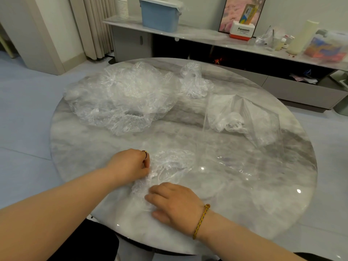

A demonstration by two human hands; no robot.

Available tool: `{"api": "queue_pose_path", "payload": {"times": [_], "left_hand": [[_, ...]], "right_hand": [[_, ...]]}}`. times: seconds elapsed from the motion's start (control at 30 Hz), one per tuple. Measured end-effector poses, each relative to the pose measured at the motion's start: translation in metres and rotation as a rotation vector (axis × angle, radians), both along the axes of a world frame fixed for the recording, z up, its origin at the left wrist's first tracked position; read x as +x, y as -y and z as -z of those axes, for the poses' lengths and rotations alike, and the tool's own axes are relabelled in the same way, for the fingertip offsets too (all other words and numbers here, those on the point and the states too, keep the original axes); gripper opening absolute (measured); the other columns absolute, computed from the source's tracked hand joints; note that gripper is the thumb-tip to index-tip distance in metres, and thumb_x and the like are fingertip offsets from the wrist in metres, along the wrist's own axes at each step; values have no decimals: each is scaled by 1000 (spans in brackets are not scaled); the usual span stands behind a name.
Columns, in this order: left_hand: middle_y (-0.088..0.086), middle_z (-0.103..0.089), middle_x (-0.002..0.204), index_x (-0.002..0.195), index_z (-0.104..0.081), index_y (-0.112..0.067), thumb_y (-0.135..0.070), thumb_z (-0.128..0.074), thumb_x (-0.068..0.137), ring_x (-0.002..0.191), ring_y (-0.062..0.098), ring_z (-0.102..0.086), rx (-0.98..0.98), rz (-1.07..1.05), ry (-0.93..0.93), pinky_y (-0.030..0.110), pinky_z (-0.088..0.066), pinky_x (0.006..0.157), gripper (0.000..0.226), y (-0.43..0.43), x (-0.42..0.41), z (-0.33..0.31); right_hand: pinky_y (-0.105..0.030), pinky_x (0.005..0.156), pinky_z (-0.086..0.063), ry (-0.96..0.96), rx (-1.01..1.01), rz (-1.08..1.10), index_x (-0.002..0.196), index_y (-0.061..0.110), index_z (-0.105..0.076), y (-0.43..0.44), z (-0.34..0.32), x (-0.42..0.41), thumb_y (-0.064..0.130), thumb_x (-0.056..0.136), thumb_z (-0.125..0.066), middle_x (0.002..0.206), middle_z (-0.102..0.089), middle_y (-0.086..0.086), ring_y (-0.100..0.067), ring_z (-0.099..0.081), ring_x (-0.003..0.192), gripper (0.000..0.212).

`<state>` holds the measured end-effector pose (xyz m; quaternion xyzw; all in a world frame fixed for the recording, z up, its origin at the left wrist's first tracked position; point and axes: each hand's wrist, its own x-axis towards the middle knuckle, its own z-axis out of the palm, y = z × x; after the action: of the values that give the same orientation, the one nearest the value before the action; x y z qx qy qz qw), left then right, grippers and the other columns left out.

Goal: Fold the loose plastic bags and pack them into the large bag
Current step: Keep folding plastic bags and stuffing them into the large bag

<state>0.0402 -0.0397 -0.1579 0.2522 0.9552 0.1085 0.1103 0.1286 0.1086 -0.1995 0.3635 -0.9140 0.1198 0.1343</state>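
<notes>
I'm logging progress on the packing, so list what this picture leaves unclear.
1. Head view: fingertips of the left hand, curled under its own knuckles into the crumpled bag.
2. Head view: how many bags make up the pile; the clear film overlaps.
3. Head view: the count inside the large bag; see-through creased layers merge.
4. Head view: the wrapped box on the shelf, cut off by the right edge.

A: Where is the table [84, 147] bare?
B: Near left, and a strip between the heap [122, 97] and the large bag [244, 113].
A: What blocks?
B: Heap far left, wad [195, 81] behind the strip, flat film [235, 166] near right, crumpled bag [169, 166] near centre.
</notes>
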Motion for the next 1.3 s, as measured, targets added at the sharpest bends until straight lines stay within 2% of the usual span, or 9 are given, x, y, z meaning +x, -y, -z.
{"api": "queue_pose_path", "payload": {"times": [0.13, 0.27, 0.37, 0.43, 0.53, 0.67, 0.83, 1.1, 1.3], "left_hand": [[-16, -38, 72, 70, -43, -34, -30, -53, 89, 84, 9, -47, 13, 33, -5, 14, -32, 57, 22, 9, 2, -1], [-9, -53, 106, 97, -65, -11, -17, -34, 78, 108, 9, -47, 334, 140, 17, 5, -28, 85, 37, 15, 7, 2], [-14, -54, 110, 93, -61, -23, -45, -21, 54, 108, 2, -47, 503, 106, 182, -3, -27, 87, 60, 15, 11, -1], [-16, -56, 108, 95, -49, -37, -59, -31, 50, 107, 4, -52, 490, 79, 296, 8, -37, 92, 53, 17, 14, -2], [-16, -49, 118, 110, -34, -38, -87, -49, 35, 114, 0, -46, 372, 81, 427, 13, -35, 96, 91, 22, 16, -2], [-8, -52, 108, 107, -33, -38, -44, -76, 67, 101, 0, -49, 396, -4, 372, -1, -34, 75, 59, 18, 17, 0], [1, -61, 85, 106, -43, -29, -21, -67, 82, 63, 3, -53, 397, -40, 237, 7, -38, 61, 35, 10, 16, 7], [-12, -43, 70, 128, -39, -30, -38, -58, 86, 70, 4, -46, 167, -32, 66, 13, -31, 58, 47, 7, 16, 6], [-1, -57, 107, 107, -58, -23, -35, -39, 83, 96, 16, -43, 272, 146, -534, 29, -34, 87, 33, -1, 21, 20]], "right_hand": [[-17, 40, -45, -30, -19, 68, 66, 17, -68, 0, 5, -2, 26, 72, -41, 69, -65, 5, -13, -62, 60, 30], [-14, 51, -37, 215, -282, 194, 71, 10, -63, 0, -7, 0, 22, 76, -45, 64, -61, 1, -7, -50, 59, 22], [-12, 62, -36, 598, -661, 356, 76, 17, -52, -5, -19, 0, 17, 89, -46, 66, -52, 7, -2, -49, 63, 14], [-17, 64, -42, 763, -916, 463, 70, 20, -45, -5, -24, -2, 5, 93, -46, 63, -53, 9, 1, -54, 60, 27], [-26, 56, -49, 954, -1240, 568, 69, 14, -44, -5, -29, -8, 2, 95, -41, 60, -56, 1, -12, -60, 57, 29], [-26, 45, -52, 1091, -1465, 689, 71, 12, -43, -6, -35, -13, 7, 97, -39, 67, -55, -8, -12, -60, 44, 26], [-24, 40, -51, 1100, -1477, 810, 79, 12, -46, -7, -39, -18, 20, 99, -36, 81, -56, -14, -15, -61, 50, 23], [-16, 42, -42, 860, -936, 797, 99, 22, -40, -8, -33, -16, 8, 88, -55, 75, -47, 5, -7, -50, 42, 23], [-13, 28, -27, 939, -932, 902, 84, 18, -46, -13, -36, -24, 5, 92, -41, 61, -51, -3, -8, -43, 27, 16]]}}
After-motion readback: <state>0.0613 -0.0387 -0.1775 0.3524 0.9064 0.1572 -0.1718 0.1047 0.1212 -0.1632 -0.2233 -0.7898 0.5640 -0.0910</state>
